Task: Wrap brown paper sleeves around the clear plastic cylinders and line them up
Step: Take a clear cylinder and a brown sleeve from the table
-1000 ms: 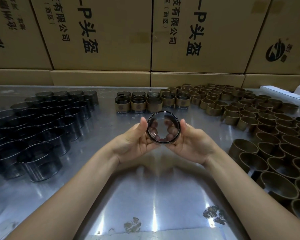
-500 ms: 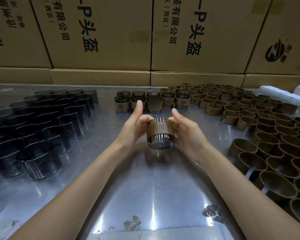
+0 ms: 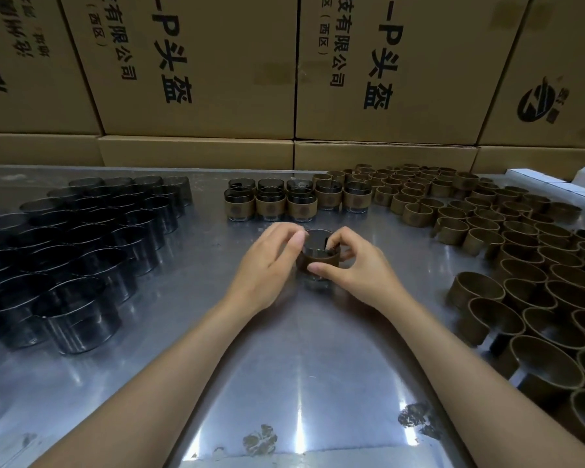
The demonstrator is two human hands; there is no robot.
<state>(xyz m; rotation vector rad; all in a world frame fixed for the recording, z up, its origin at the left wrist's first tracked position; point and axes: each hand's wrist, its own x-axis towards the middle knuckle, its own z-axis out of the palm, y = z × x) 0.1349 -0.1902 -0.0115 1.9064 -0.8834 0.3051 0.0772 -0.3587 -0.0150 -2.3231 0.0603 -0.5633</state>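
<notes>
A clear plastic cylinder [image 3: 318, 243] with a brown paper sleeve [image 3: 320, 261] round its middle stands upright on the metal table [image 3: 284, 383]. My left hand [image 3: 267, 265] curls round its left side. My right hand [image 3: 352, 265] pinches it from the right, thumb on the sleeve and fingers over the rim. Behind it stand several finished sleeved cylinders [image 3: 299, 202] in rows. Bare clear cylinders [image 3: 81, 244] crowd the left of the table. Empty brown sleeves [image 3: 507, 251] cover the right side.
Large cardboard boxes [image 3: 200, 69] form a wall along the table's far edge. White boxes [image 3: 561, 184] lie at the far right. Bare metal stretches between my forearms toward the near edge.
The cylinder was held up facing me, then turned upright with the sleeve on it. Now both hands have lowered it forward onto the table.
</notes>
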